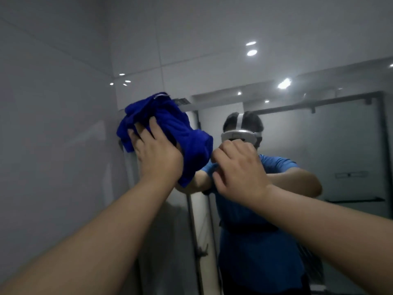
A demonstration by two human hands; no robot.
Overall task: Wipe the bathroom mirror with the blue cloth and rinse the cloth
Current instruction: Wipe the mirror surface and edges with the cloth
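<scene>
The bathroom mirror (340,145) fills the right and middle of the head view, its top left corner near the tiled wall. A bunched blue cloth (168,124) lies against that upper left part of the mirror. My left hand (157,152) presses the cloth to the glass with spread fingers laid over it. My right hand (238,169) is raised just right of the cloth, fingers loosely curled, holding nothing. The cloth's lower end hangs down beside my left wrist.
A glossy grey tiled wall (53,124) stands close on the left and above the mirror. The mirror reflects a person in a blue shirt (255,248), a glass shower door with a dark frame (344,103) and ceiling lights.
</scene>
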